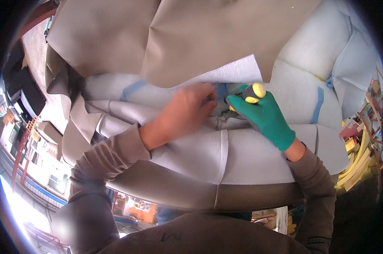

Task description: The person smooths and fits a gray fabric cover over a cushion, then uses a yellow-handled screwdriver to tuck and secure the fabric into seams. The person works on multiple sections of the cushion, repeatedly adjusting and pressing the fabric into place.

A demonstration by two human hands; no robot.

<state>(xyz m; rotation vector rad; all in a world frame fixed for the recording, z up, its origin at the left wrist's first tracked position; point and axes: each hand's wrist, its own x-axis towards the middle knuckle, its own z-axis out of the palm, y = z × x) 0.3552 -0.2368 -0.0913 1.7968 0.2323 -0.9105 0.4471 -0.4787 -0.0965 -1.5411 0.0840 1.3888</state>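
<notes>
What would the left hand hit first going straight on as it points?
For the left hand, probably the blue patch just past its fingertips, though blur and depth leave that unsure.

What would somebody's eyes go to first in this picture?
Probably the bright green-gloved right hand, right of the middle, gripping a yellow-and-dark tool handle. Next, the bare, blurry left hand near the middle. Then the big brown sheet across the top.

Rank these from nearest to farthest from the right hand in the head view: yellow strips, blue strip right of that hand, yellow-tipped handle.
From the right hand:
1. Yellow-tipped handle, held in it
2. Blue strip, to its right
3. Yellow strips, farther right and lower
</notes>
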